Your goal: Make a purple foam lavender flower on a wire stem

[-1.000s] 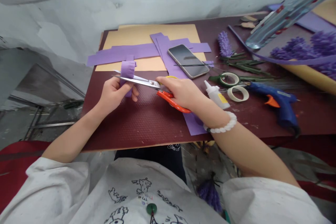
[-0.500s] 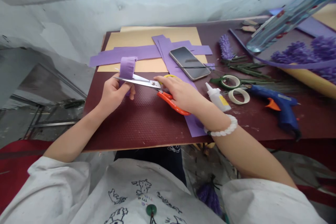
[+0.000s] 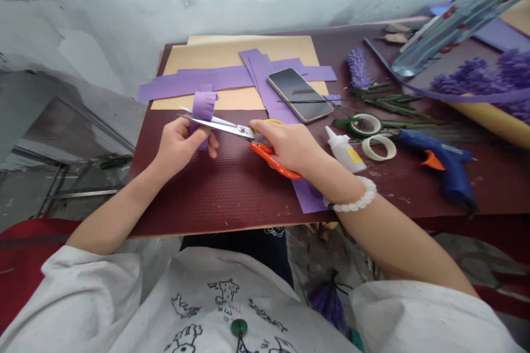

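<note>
My left hand (image 3: 180,146) pinches a curled, fringed purple paper strip (image 3: 204,106), whose tail hangs below my fingers. My right hand (image 3: 285,146) grips a pair of orange-handled scissors (image 3: 219,127) with long steel blades. The blades are slightly apart, and the strip sits between them. Part of the scissors' handle and a yellow ring under my right palm are hidden by my fingers.
Purple paper strips (image 3: 215,78) lie across a tan card (image 3: 207,49) on a dark maroon board (image 3: 207,193), beside a smartphone (image 3: 295,95). To the right are a glue bottle (image 3: 344,150), tape rolls (image 3: 379,148), a blue hot glue gun (image 3: 449,174) and purple paper flowers (image 3: 476,80).
My hands and the scissors have barely moved. The strip stays between the blades, and the view has shifted slightly.
</note>
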A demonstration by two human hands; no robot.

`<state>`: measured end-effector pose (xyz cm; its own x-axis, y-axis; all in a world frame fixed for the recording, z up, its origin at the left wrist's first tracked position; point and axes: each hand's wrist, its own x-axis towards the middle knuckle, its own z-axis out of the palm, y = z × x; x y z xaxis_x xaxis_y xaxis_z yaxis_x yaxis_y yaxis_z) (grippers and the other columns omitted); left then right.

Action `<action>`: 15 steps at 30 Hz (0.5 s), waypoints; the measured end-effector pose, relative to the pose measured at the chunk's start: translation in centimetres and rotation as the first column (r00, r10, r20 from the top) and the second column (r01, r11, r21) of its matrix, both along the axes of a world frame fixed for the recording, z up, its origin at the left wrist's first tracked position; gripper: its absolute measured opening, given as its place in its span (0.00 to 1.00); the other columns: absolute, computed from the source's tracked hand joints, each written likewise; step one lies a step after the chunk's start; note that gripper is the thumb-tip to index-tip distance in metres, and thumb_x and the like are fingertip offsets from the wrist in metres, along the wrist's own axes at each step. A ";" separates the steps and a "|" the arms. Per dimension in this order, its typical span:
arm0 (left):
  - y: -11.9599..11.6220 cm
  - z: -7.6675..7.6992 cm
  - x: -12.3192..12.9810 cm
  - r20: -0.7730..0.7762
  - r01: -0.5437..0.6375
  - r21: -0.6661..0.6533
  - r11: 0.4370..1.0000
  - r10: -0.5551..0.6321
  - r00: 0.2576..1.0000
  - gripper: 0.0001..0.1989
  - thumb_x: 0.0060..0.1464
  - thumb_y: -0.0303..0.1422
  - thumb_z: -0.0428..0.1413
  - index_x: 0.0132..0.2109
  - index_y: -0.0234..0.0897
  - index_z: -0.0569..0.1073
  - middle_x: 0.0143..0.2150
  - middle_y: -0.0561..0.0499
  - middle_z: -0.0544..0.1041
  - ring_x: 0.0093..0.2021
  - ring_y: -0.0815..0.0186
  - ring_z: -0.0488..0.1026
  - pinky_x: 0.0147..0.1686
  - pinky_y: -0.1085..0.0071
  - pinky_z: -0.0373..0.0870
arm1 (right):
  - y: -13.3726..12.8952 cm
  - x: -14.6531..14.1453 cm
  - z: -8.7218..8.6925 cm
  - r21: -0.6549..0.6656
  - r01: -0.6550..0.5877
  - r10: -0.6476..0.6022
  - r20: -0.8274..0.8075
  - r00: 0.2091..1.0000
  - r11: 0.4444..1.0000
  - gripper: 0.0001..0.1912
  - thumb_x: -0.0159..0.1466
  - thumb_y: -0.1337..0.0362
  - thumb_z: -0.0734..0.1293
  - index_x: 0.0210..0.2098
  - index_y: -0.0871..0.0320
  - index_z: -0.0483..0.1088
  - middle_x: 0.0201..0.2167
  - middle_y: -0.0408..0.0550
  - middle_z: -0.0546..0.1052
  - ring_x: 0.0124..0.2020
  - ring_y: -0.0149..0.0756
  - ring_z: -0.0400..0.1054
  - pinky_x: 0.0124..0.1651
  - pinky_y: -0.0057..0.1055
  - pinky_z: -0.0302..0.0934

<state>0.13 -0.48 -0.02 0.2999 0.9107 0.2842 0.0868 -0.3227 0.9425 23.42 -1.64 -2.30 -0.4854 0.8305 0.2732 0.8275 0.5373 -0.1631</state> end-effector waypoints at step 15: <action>0.1 0.0 0.0 0.017 -0.054 0.027 0.998 0.053 0.998 0.05 0.52 0.27 0.55 0.29 0.34 0.68 0.21 0.55 0.73 0.17 0.72 0.70 0.22 0.73 0.69 | 0.6 0.0 -0.2 -0.044 -0.152 0.140 -0.206 0.968 0.987 0.23 0.68 0.56 0.55 0.58 0.60 0.58 0.44 0.58 0.72 0.49 0.47 0.64 0.54 0.44 0.58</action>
